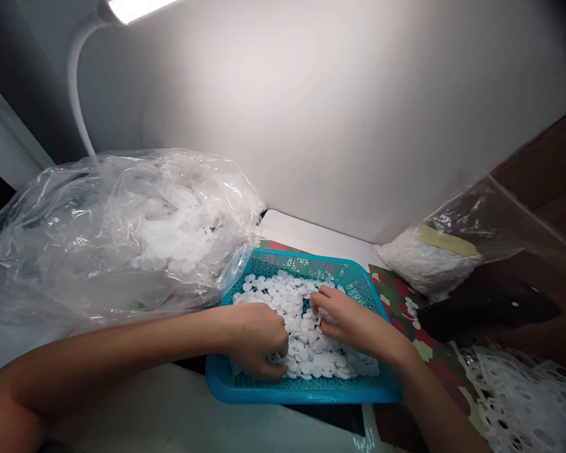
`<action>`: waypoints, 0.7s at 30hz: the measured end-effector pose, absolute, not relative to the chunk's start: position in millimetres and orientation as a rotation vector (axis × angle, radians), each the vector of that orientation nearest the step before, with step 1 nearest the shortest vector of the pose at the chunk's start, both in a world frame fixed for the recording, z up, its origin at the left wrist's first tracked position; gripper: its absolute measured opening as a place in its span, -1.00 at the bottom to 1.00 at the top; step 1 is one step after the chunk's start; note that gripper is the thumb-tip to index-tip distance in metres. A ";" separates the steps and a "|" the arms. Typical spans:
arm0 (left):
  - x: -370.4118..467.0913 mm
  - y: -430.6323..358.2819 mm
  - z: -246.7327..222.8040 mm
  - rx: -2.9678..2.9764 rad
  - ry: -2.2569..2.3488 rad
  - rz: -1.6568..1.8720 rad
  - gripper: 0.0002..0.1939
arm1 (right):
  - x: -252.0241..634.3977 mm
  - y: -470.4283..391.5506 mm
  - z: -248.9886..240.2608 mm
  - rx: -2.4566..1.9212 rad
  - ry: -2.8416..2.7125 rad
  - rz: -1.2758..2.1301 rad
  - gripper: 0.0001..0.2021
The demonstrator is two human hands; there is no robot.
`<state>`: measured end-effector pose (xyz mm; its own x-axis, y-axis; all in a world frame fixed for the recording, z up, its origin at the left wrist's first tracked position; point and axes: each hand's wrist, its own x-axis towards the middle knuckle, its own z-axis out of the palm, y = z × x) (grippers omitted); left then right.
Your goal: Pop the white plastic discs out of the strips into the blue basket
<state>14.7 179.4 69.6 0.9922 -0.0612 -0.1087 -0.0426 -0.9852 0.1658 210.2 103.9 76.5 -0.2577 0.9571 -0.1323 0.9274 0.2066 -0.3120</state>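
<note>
A blue plastic basket (pixel 283 396) with perforated sides holds a layer of small round white discs (pixel 306 352). My left hand (pixel 259 336) is over the basket's left part, its fingers curled closed around a few white discs (pixel 274 358) that show at the bottom of the fist. Toward the right side, my right hand (pixel 344 314) reaches in among the discs. Its fingers are bent, with a gap between thumb and forefinger, and the fingertips touch the pile. A patch of blue basket floor shows beside those fingertips.
Left of the basket bulges a large clear plastic bag (pixel 99 233) with white discs inside. At right are a smaller filled bag (pixel 419 264), a black object (pixel 490 308), a few loose discs (pixel 411 308) and a heap of white ringed sheets (pixel 528 402). A lamp (pixel 78 82) stands behind.
</note>
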 end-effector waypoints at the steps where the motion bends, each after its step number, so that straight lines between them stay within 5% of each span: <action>1: 14.7 179.4 69.5 2.975 -0.076 -0.168 -0.74 | 210.2 104.5 76.6 -1.837 -2.355 0.503 -0.81; 10: 14.0 178.9 68.9 2.980 -0.062 -0.145 -0.74 | 204.3 107.4 78.2 -1.664 -2.242 0.507 -0.85; 21: 14.3 178.7 69.2 2.983 -0.060 -0.128 -0.75 | 200.9 108.9 76.2 -1.961 -2.256 0.141 -0.74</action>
